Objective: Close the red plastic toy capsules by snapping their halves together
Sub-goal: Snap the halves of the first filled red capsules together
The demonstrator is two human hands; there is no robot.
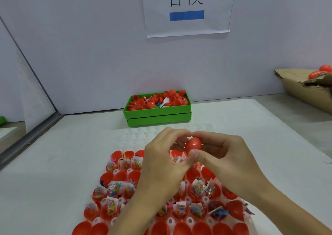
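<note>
Both hands up over the white holding tray [115, 172], left hand [161, 161] and right hand [221, 155] pinching the glossy red plastic egg capsule [193, 143] between curled fingertips, and an off-square squeeze could pop a half loose!

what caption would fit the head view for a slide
Both hands, left hand and right hand, press a red capsule together above a tray of filled halves.

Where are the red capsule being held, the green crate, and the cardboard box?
red capsule [193, 144], head view, its bare front between the fingers.
green crate [159, 119], head view, its front wall.
cardboard box [298, 89], head view, its torn side.
</note>
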